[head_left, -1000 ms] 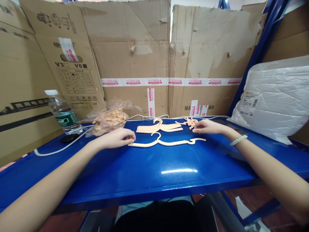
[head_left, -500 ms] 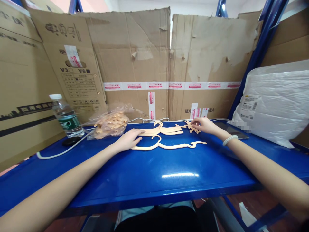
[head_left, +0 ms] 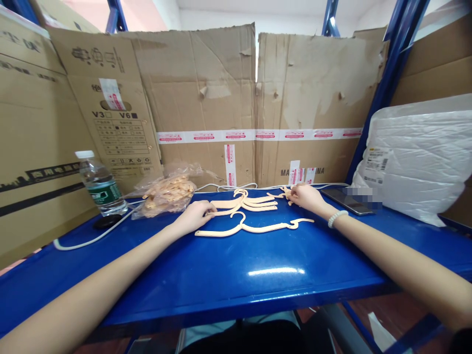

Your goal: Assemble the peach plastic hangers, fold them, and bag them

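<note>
My left hand (head_left: 192, 216) pinches the left end of a cream plastic hanger (head_left: 223, 213) at the front of a small stack of hangers (head_left: 225, 203). The hooks of the stack bunch together in the middle. Nearer to me on the blue table lies another cream hanger (head_left: 262, 229), with a small hooked piece (head_left: 304, 221) at its right end. My right hand (head_left: 308, 197) has its fingers closed on the small cream hooked pieces (head_left: 284, 192) beside the stack; the fingers partly cover them.
A clear plastic bag (head_left: 170, 192) of cream pieces lies back left, near a water bottle (head_left: 103, 191) and a black round object (head_left: 106, 221). A phone (head_left: 348, 201) and a white wrapped package (head_left: 416, 157) are at the right. Cardboard (head_left: 206, 108) stands behind the blue table (head_left: 221, 275).
My left hand has closed on the front hanger of the stack and drawn it slightly towards me, apart from the others. My right hand's fingers have closed over the small pieces.
</note>
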Action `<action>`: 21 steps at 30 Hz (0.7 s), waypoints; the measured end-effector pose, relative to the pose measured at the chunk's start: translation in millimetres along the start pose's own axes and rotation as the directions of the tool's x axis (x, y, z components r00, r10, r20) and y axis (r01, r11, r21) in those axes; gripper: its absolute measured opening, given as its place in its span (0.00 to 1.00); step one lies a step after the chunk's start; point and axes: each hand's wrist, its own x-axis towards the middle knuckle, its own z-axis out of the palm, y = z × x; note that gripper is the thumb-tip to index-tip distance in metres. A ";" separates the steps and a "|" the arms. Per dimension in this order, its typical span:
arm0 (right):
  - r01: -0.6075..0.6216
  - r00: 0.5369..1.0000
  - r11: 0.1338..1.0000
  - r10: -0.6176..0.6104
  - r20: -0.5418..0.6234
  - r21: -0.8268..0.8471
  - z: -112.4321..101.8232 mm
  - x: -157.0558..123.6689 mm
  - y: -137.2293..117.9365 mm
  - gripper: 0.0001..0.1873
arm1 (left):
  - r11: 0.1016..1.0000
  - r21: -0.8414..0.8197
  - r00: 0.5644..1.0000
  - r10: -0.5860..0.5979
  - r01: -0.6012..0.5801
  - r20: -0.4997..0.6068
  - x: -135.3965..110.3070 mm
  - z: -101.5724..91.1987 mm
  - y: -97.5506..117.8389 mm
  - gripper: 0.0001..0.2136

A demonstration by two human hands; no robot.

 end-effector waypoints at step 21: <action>-0.266 0.930 0.479 0.356 0.091 0.837 -0.3 -1.2 -6.9 0.11 | 0.977 -0.166 0.979 -0.155 0.132 -0.136 -8.9 0.6 14.3 0.13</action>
